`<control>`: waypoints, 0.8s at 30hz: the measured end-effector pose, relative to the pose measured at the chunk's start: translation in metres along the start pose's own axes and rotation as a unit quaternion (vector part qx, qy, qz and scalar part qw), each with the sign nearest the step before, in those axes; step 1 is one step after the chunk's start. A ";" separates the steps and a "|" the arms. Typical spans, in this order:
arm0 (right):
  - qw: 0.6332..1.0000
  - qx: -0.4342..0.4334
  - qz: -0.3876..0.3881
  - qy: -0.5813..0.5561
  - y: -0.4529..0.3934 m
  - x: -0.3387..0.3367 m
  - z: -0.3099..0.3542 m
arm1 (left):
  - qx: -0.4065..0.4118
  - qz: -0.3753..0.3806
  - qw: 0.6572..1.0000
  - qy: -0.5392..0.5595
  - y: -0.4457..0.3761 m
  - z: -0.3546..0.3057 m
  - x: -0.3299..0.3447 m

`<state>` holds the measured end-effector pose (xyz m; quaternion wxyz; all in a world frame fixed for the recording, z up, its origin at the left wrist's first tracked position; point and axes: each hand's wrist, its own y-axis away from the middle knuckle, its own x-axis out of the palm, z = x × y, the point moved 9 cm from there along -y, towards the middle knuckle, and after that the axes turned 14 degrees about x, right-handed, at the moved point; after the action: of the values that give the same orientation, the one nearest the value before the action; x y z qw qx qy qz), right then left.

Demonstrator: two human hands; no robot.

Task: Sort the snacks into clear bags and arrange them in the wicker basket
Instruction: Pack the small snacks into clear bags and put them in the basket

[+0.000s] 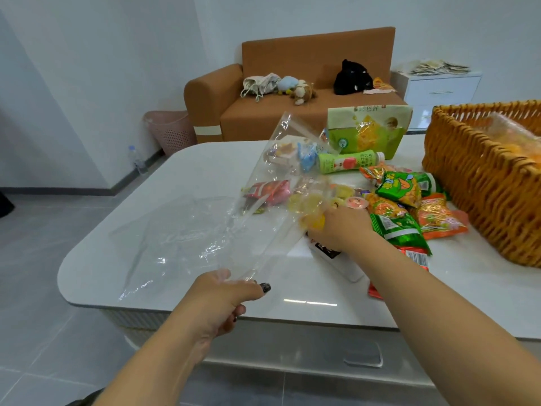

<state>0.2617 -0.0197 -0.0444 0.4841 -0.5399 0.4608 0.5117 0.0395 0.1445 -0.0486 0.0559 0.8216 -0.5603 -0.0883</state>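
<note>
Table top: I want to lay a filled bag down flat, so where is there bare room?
Bare patch: the near edge of the table, between the left hand and the right forearm. The left side lies under loose clear bags. Crowded: the snack pile beside the wicker basket.

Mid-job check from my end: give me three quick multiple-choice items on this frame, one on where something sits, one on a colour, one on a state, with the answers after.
1. Where is the wicker basket?
A. On the table's right side
B. On the sofa
C. On the floor

2. What colour is the bottle lying on the table?
A. Red
B. Light green
C. Black

3. What is the left hand doing?
A. Resting flat on the table
B. Gripping the clear bag
C. Hanging empty

Answers: 1 A, it stands on the tabletop right of the snack packets. 2 B, its label is light green. 3 B, its fingers curl round the bag's lower end.
</note>
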 end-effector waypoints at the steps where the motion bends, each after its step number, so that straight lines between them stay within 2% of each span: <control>1: 1.000 0.004 0.003 -0.017 0.000 0.001 -0.002 | -0.001 0.000 1.000 -0.004 0.001 0.001 -0.001; 5: 0.994 0.020 -0.004 -0.108 0.007 -0.004 -0.016 | -0.003 -0.012 1.000 -0.012 0.003 0.001 -0.007; 7: 0.977 0.044 0.010 -0.208 0.014 -0.016 -0.031 | -0.002 -0.019 1.000 -0.017 0.003 -0.002 -0.010; 8: 0.958 0.064 0.027 -0.280 0.018 -0.027 -0.039 | -0.001 -0.022 1.000 -0.019 0.004 -0.003 -0.012; 10: 0.886 0.102 0.081 -0.445 0.027 -0.050 -0.052 | 0.009 -0.025 0.999 -0.023 0.004 -0.007 -0.015; 13: 0.736 0.118 0.168 -0.645 0.055 -0.092 -0.063 | 0.039 -0.022 0.998 -0.047 0.007 -0.019 -0.015; 15: 0.637 0.116 0.237 -0.724 0.089 -0.116 -0.072 | 0.069 -0.005 0.995 -0.067 0.011 -0.029 -0.012; 17: 0.590 0.089 0.286 -0.750 0.131 -0.136 -0.088 | 0.101 0.023 0.990 -0.097 0.013 -0.039 -0.008; 18: 0.583 0.070 0.306 -0.749 0.153 -0.142 -0.097 | 0.117 0.033 0.986 -0.117 0.015 -0.044 -0.007; 20: 0.607 0.038 0.347 -0.714 0.188 -0.146 -0.106 | 0.156 0.045 0.972 -0.169 0.020 -0.052 -0.005; 24: 0.726 0.047 0.365 -0.581 0.211 -0.127 -0.116 | 0.235 0.061 0.943 -0.227 0.032 -0.063 0.011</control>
<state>0.0584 -0.1570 0.0724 0.4578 0.0964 0.2742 0.8402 0.0272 0.1218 0.0185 -0.2623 0.7338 -0.6120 -0.1347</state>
